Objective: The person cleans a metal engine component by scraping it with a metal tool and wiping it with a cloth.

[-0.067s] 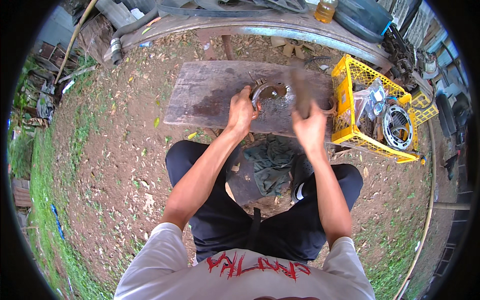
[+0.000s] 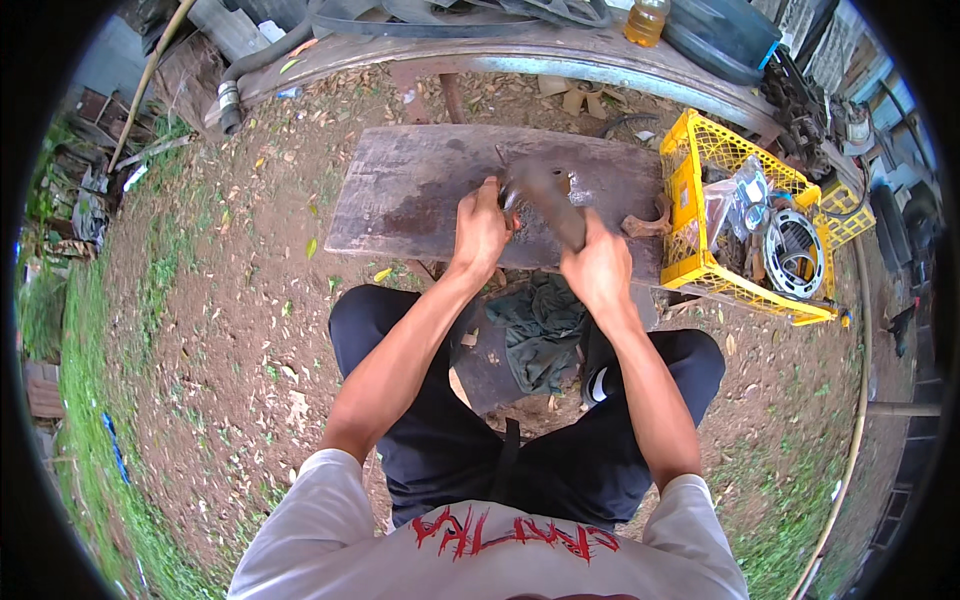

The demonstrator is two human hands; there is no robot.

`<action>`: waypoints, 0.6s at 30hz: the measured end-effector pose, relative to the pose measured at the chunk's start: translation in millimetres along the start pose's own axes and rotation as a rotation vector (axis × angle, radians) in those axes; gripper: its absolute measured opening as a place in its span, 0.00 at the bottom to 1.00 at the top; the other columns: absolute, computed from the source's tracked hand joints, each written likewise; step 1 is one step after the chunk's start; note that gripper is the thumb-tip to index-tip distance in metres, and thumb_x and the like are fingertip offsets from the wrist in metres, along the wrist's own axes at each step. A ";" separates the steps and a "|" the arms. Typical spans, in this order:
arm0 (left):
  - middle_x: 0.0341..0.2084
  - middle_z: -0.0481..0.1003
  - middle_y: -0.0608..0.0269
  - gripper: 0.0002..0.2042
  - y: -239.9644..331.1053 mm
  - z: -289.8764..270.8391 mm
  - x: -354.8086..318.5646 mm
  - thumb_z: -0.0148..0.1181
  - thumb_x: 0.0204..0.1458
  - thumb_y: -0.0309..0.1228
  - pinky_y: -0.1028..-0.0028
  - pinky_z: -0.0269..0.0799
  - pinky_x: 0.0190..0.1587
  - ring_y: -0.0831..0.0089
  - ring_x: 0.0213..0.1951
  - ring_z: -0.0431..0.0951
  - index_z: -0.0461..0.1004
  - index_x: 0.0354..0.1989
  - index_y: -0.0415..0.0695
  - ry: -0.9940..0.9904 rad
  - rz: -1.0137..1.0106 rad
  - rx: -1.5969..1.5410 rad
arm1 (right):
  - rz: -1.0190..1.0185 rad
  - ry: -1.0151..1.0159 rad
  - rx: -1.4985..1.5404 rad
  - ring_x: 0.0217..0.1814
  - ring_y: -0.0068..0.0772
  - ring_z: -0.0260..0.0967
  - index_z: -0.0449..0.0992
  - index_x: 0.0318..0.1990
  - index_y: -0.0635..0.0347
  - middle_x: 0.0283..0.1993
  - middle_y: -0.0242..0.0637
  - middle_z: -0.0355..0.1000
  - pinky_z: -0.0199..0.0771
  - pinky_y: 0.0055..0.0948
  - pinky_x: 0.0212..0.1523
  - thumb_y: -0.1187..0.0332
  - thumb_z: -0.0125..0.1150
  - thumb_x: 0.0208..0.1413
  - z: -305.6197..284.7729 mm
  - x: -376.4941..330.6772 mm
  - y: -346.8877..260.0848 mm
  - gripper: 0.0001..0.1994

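My left hand (image 2: 481,228) is closed on a curved metal part (image 2: 509,197), shaped like a brake shoe, that rests on the worn wooden board (image 2: 400,165). My right hand (image 2: 600,262) grips a brown hammer (image 2: 558,207), smeared by motion. Its far end is over the curved part and covers most of it, so contact cannot be told. Beside the hammer, the board has a dark, shiny wet patch (image 2: 582,197). Another curved brown metal piece (image 2: 648,222) lies at the board's right end.
A yellow plastic crate (image 2: 682,200) with metal parts and plastic bags stands against the board's right end. Beyond the board is a long bench (image 2: 420,55) bearing black hoses and a bottle of amber liquid (image 2: 645,22). A dark green cloth (image 2: 540,330) lies between my knees.
My right hand has swung the hammer leftward and down, from upright beside the curved part to slanting over it. My left hand has stayed in place.
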State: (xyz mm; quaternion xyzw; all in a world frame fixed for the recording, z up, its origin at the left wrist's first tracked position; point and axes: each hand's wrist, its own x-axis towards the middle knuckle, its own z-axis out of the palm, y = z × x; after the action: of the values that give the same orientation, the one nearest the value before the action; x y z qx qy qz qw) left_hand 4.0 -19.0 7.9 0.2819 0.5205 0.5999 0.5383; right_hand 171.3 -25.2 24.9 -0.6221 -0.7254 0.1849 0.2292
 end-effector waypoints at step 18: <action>0.12 0.64 0.65 0.21 -4.4 -5.5 4.0 0.42 0.65 0.42 0.74 0.55 0.18 0.77 0.14 0.59 0.67 0.22 0.42 0.168 0.238 0.149 | 0.045 0.096 0.087 0.37 0.65 0.75 0.70 0.50 0.64 0.30 0.62 0.75 0.76 0.54 0.40 0.72 0.59 0.45 13.0 9.8 6.5 0.21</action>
State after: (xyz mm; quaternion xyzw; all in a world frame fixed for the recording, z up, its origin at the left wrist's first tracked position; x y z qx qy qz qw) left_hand -0.4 -17.5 1.2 0.3296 0.5696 0.6405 0.3957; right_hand 168.1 -14.3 11.6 -0.6360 -0.6907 0.1911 0.2863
